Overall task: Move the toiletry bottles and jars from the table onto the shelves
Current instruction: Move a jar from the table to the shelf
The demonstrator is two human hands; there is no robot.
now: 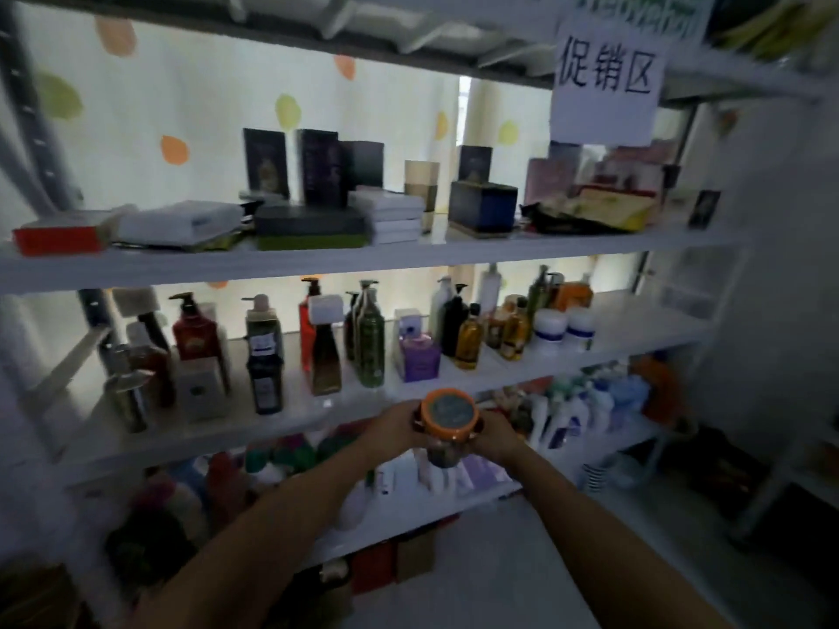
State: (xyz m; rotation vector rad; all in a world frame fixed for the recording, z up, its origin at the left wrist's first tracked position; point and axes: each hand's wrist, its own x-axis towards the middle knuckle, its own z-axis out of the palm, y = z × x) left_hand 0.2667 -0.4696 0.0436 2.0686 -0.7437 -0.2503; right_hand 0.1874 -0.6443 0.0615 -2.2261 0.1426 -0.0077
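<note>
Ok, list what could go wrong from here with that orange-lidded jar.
1. The jar is held between the left hand and right hand, off the shelf; a slip would likely drop it.
2. The bottle shelf is crowded; pushing the jar in could topple the green bottle or purple bottle.

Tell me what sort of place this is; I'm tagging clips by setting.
Probably a small shop, or a mock one: white shelves stocked with pump bottles and boxed goods, plus a paper sign reading 促销区, promotion zone.
</note>
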